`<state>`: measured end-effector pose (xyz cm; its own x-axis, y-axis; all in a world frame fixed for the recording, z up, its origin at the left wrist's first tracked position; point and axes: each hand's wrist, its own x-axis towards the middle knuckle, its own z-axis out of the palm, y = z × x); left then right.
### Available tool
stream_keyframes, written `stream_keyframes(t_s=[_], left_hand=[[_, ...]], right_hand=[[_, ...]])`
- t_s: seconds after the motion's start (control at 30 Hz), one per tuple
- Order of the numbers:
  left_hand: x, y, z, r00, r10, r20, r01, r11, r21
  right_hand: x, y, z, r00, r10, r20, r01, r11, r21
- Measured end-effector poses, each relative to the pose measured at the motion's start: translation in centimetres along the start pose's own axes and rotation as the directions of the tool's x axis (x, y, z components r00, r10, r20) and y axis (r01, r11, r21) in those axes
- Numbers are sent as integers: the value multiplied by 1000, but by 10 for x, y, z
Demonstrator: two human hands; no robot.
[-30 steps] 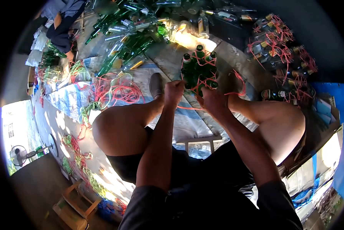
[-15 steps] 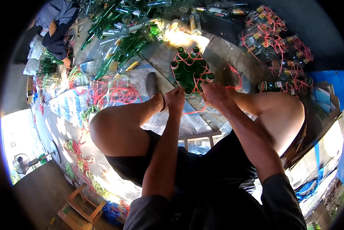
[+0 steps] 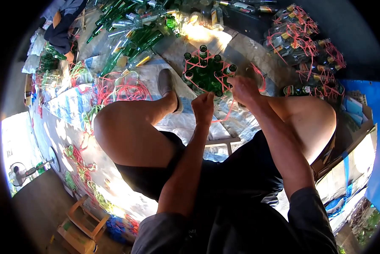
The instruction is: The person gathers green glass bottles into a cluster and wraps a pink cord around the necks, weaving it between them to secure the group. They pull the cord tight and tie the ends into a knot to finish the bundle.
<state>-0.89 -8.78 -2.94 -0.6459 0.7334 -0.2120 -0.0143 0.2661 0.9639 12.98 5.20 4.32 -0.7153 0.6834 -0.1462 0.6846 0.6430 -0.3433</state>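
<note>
A cluster of green glass bottles [image 3: 205,76] stands upright between my feet. Pink plastic twine [image 3: 193,64] winds around and between the bottle necks. At the near side of the cluster, my left hand [image 3: 203,108] is closed in a pinch on the twine, close to a front bottle neck. My right hand [image 3: 246,90] pinches the twine at the cluster's right edge, beside a bottle neck. A loose tail of the twine hangs below my right hand and curves toward the left. The fingertips of both hands are partly hidden.
Loose green and clear bottles [image 3: 145,44] lie heaped ahead. Bundles of clear bottles tied in pink twine [image 3: 294,34] sit at far right. Tangled pink twine [image 3: 124,89] lies left of my shoe. Another person [image 3: 61,31] sits at upper left. A wooden stool [image 3: 83,220] lies lower left.
The bottle cluster appears turned, with its necks arranged differently. My left hand has moved slightly right and down; my right hand has risen a little. The view has shifted slightly.
</note>
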Motion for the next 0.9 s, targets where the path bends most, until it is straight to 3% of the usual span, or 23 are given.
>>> stream_keyframes(t_s=[0.07,0.43,0.63,0.77,0.9], left_hand=[[-1,0,-2,1000,25,16,-25,999,28],[-2,6,-8,998,60,19,-58,996,-64],[7,-12,-12,997,9,79,-8,1000,-7],[5,-6,-12,998,27,60,-27,1000,2],[6,-3,-11,996,89,24,-90,994,58]], right_hand=[[2,2,2,997,44,63,-45,999,9],[5,6,10,1000,15,14,-16,995,100],[10,5,13,1000,5,31,-7,997,72],[9,4,12,1000,-7,8,6,991,136],[9,4,14,1000,-19,9,18,997,81]])
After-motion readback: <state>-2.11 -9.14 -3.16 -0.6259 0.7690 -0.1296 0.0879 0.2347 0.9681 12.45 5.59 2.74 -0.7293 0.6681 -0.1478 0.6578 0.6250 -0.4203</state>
